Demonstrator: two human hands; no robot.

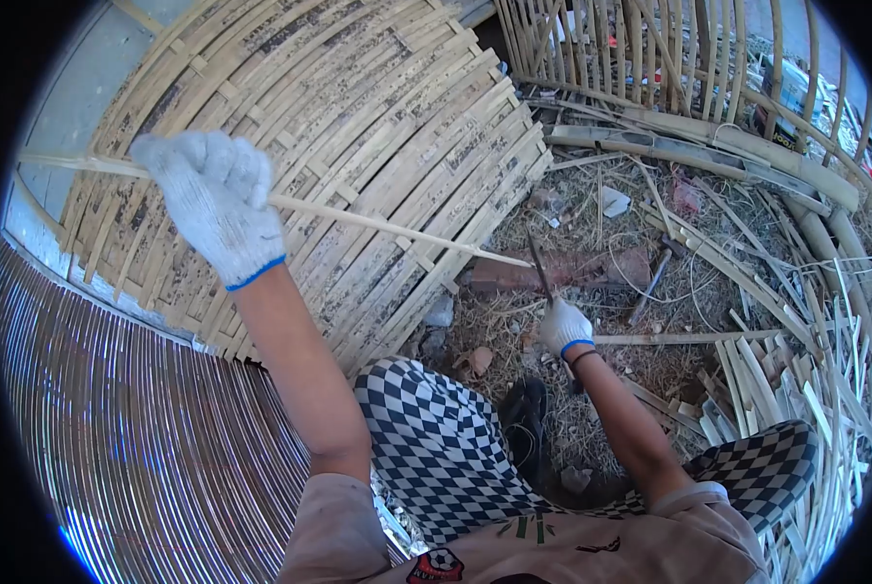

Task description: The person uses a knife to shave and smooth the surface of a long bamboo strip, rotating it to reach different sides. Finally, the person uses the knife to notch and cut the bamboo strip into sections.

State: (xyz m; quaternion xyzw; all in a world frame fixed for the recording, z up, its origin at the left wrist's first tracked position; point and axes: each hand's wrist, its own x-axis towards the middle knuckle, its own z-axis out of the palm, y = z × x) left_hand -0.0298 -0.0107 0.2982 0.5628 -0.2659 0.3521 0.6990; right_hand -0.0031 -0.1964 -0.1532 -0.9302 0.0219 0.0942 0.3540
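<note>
In a white glove with a blue cuff, my left hand [212, 200] is closed around a long, pale bamboo strip [387, 227], raised over the woven bamboo panel [358, 146]. The strip slants down to the right, its tip right at the blade of a knife [541, 268]. My right hand [565, 329], gloved the same way, grips this knife low over the ground with the blade pointing up and away from me. Behind the blade lies a reddish-brown block [601, 269]. The knife's handle is mostly hidden in my glove.
A hammer [650, 284] lies right of the block among shavings. Split bamboo pieces [747, 389] are heaped at the right. Thick bamboo poles [728, 146] and a slatted bamboo fence [640, 54] stand behind. Ribbed sheeting [134, 419] is at the left.
</note>
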